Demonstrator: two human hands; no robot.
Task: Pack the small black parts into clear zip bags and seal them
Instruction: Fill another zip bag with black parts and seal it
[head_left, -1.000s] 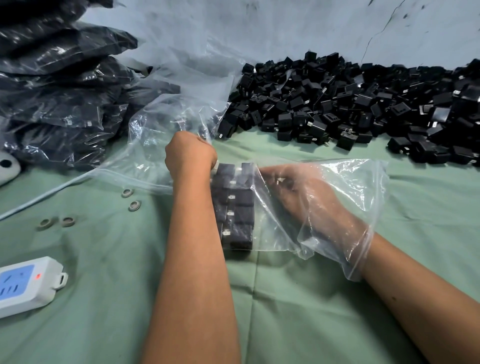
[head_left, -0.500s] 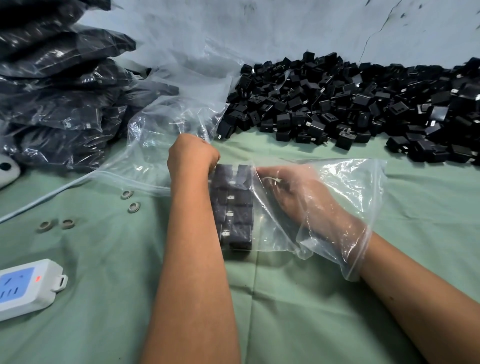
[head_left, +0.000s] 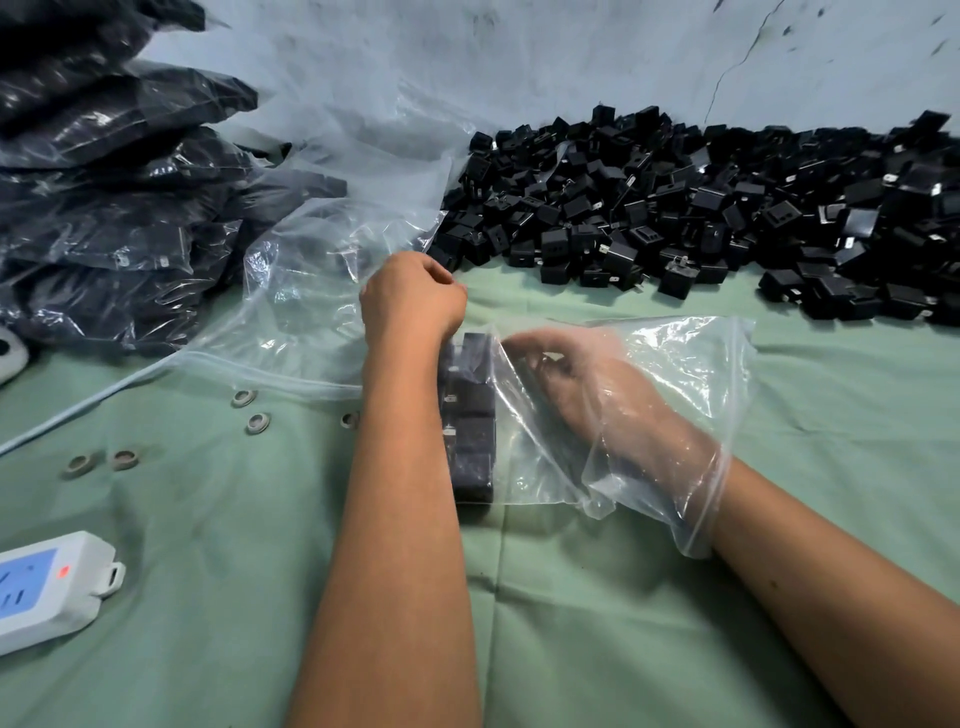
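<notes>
Right hand (head_left: 587, 384) is inside the clear bag (head_left: 675, 374) on the green cloth (head_left: 571, 597), fingers bent toward a neat stack of black parts (head_left: 470, 415) at the bag's closed end (whether it actually grips one, cannot tell). Left hand (head_left: 413, 301) is curled into a fist at the bag's far left corner, apparently pinching the plastic. Loose parts pile (head_left: 701, 208) lies behind, filled bags (head_left: 104, 182) stacked far left, power strip (head_left: 47, 587) near left.
</notes>
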